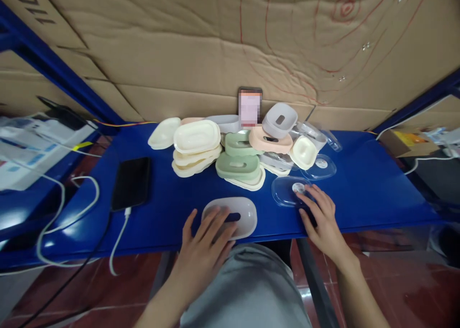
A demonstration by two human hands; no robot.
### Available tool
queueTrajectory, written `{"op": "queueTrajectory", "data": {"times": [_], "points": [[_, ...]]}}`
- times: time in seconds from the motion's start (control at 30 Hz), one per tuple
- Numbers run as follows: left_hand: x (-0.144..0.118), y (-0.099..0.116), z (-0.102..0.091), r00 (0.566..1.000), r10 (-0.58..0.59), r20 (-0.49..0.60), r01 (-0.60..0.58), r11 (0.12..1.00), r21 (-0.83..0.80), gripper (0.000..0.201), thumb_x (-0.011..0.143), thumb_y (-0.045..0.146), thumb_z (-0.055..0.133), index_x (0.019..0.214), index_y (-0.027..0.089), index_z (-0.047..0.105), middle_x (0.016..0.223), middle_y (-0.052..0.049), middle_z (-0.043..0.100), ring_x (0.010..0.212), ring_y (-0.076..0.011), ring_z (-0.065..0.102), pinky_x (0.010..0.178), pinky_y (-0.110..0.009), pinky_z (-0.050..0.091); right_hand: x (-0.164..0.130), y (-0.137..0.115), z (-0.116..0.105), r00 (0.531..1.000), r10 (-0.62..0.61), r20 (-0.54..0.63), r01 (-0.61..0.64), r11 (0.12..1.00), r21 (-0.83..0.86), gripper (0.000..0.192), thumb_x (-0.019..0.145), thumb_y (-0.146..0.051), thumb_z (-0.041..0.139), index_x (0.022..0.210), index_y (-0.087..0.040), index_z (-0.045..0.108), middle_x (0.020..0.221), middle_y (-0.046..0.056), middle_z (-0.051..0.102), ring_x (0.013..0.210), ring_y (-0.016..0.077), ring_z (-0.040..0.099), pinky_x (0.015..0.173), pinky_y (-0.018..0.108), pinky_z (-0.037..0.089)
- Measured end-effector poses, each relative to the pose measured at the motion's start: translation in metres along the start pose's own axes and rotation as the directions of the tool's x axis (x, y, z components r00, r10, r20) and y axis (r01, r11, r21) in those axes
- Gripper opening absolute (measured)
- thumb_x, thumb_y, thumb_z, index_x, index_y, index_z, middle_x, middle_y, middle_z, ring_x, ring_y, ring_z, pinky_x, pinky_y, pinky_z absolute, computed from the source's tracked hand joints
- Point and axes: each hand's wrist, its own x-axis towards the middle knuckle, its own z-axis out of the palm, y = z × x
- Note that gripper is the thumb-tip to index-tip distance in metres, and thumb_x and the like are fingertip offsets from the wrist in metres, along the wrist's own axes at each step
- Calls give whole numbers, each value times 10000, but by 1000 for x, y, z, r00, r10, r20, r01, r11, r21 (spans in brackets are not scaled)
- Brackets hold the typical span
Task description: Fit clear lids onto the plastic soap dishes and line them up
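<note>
On the blue tabletop, close to its front edge, lies a pale grey oval plastic piece (pixel 247 217) with a slot in its middle. My left hand (pixel 210 239) rests over its left side, fingers spread. To the right is a clear plastic lid (pixel 282 192) with a round white sticker. My right hand (pixel 321 213) reaches over the lid's right end with its fingers apart, the fingertips near the sticker; whether they touch it I cannot tell. Behind both hands are stacked cream trays (pixel 197 138), green slotted pieces (pixel 237 165) and a peach slotted piece (pixel 271 141).
A black phone (pixel 131 184) with a white cable (pixel 120 237) lies on the left of the blue table (pixel 377 189). Another phone (pixel 250 107) leans against the cardboard wall (pixel 179 54). A second clear lid (pixel 327 169) and a small cream dish (pixel 304 153) lie at the right.
</note>
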Motion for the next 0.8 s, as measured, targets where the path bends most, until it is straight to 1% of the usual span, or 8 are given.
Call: {"op": "queueTrajectory", "data": {"times": [0.1,0.2,0.3,0.4,0.5,0.6,0.7,0.8], "points": [[-3,-13,4,1000,-11,-16,10,999,-35,262,1083,241,586,1314,217,707,1444,-85,720,1378,-306,627,1257,-519,309,18,2,-5,997,-29,-66,27,999,-32,449,1093,-243,520,1539,-301,525,1605,110,558,1548,327,460,1237,581,359],[-6,-21,6,999,-15,-41,12,998,-66,268,1068,230,624,1322,235,708,1429,-70,731,1377,-292,630,1202,-476,380,52,20,-9,985,-5,-170,-21,988,-152,430,1085,-328,571,1510,-259,568,1544,132,621,1473,347,541,1170,551,418],[-6,-23,10,997,-4,-74,-2,996,-86,266,1058,235,648,1315,247,716,1403,-66,747,1358,-287,645,1182,-464,396,87,41,-5,986,-12,-167,-33,964,-263,396,1067,-402,615,1416,-220,651,1417,134,718,1345,355,641,1090,527,472],[-6,-24,12,994,-7,-105,-4,995,-100,269,1058,237,652,1317,261,719,1390,-59,755,1348,-284,655,1184,-462,396,100,49,-3,984,-33,-173,-20,954,-298,274,1085,-358,583,1252,-197,728,1235,115,800,1155,323,736,989,482,523],[-9,-27,11,992,-11,-125,0,996,-90,307,1051,210,656,1350,265,699,1358,-63,769,1335,-277,667,1178,-461,416,82,38,-14,968,-25,-251,-34,972,-231,244,1081,-352,603,1226,-204,733,1189,107,809,1116,307,750,936,453,552],[-14,-34,8,991,-31,-127,20,996,-85,358,1036,168,662,1380,265,667,1301,-65,790,1310,-276,681,1152,-471,449,43,13,-32,966,-32,-258,9,996,-87,251,1051,-289,662,1293,-253,716,1229,87,798,1189,302,727,1001,472,564],[-18,-42,5,987,-79,-139,66,993,-97,379,1032,166,659,1398,262,647,1291,-82,786,1300,-294,681,1119,-496,478,10,-13,-40,986,-94,-139,103,993,63,346,1024,-200,683,1353,-305,698,1276,51,787,1255,279,699,1055,475,578],[-18,-47,4,979,-124,-162,110,989,-96,388,1033,168,654,1412,249,632,1295,-108,774,1298,-311,673,1106,-522,488,-1,-33,-28,974,-223,27,214,957,197,371,1032,-159,648,1375,-291,691,1330,43,772,1319,242,668,1057,433,605]]}}
